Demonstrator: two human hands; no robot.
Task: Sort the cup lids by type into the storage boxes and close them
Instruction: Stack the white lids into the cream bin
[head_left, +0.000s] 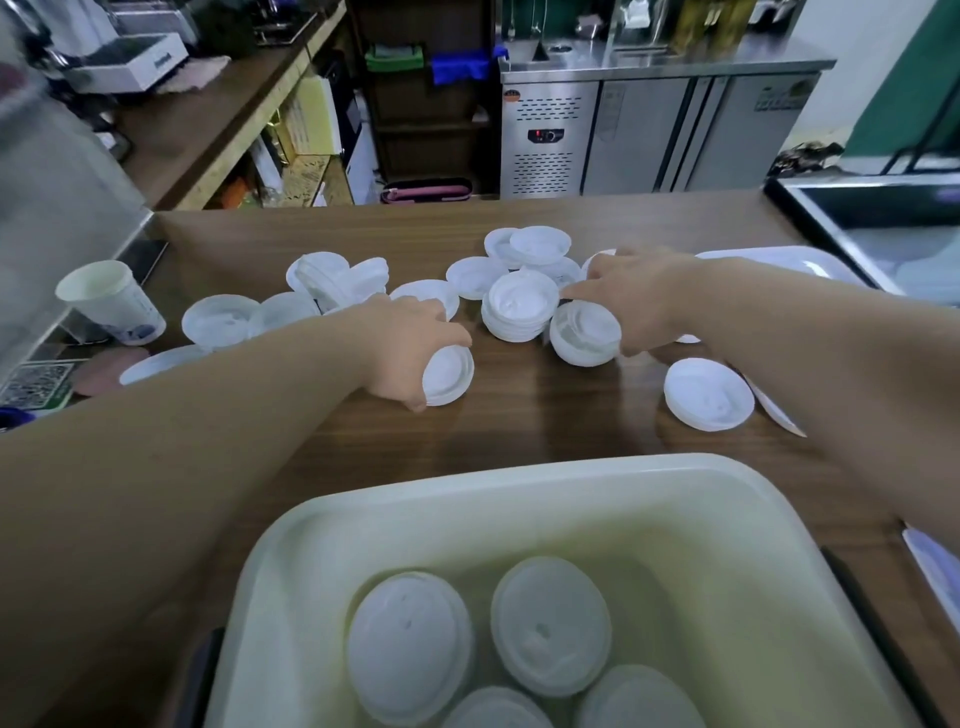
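Note:
Several white cup lids (524, 260) lie scattered and stacked across the wooden table (545, 415). My left hand (410, 348) grips a small stack of lids (448, 375) on edge near the table's middle. My right hand (634, 296) reaches among the lids; its thumb and fingers hold a domed lid stack (584, 335) beside a taller stack (521, 306). A single lid (707, 395) lies under my right forearm. The pale storage box (519, 499) stands open at the near edge, with several lids (550, 623) lying in it.
A paper cup (111, 301) stands at the far left. A white box lid or tray (779, 262) lies at the far right behind my right arm. A steel fridge counter (660, 130) stands beyond the table.

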